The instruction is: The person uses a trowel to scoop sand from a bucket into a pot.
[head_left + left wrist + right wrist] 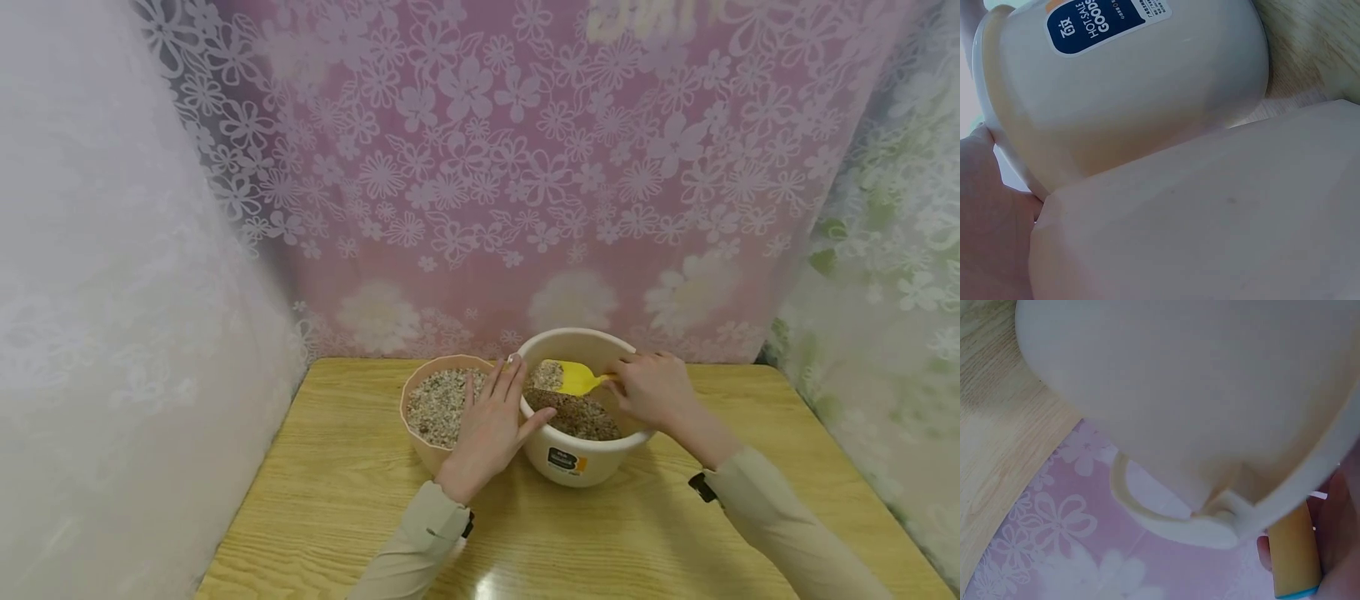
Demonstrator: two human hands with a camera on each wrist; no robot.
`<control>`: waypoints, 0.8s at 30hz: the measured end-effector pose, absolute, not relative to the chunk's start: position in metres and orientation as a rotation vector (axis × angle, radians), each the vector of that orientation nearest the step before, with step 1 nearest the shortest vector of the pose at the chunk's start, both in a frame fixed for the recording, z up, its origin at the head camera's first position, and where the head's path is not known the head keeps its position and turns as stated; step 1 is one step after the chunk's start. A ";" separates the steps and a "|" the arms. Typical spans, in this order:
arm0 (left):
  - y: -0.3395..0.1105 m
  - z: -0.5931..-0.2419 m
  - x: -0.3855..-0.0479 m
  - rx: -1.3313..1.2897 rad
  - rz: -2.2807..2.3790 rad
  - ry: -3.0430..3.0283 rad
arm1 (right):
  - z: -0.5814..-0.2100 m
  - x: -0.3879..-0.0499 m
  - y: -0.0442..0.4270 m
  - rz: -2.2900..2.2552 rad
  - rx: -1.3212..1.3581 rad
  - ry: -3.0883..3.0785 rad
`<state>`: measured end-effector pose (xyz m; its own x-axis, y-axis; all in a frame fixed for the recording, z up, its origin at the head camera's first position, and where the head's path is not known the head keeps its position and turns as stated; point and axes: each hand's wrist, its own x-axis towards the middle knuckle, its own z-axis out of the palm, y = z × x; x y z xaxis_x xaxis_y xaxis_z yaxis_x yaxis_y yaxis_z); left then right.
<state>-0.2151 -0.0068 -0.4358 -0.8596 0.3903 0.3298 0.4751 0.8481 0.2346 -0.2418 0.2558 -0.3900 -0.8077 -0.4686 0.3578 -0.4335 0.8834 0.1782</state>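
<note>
Presently: table (pixel 337 500) extends toward 6 o'clock, edge at 12 | one bowl (pixel 429 455), one bucket (pixel 600 468) | left hand (pixel 487 429) uncurled across both | right hand (pixel 656 387) grips one scoop (pixel 577 378)

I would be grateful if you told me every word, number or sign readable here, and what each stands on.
"HOT-SALE GOODS": on the dark blue label of the white bucket.
Logo and small print on that label: too stylised or small to read.
Yellowish lettering on the pink curtain: cut off and too blurred to read.
</note>
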 end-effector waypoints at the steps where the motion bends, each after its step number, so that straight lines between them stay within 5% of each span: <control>1: -0.007 -0.436 -0.215 -0.657 -0.450 -2.758 | -0.388 -0.239 0.257 -0.109 0.643 -2.655; 24: -0.006 -0.437 -0.215 -0.652 -0.527 -2.767 | -0.383 -0.184 0.267 0.046 0.486 -2.473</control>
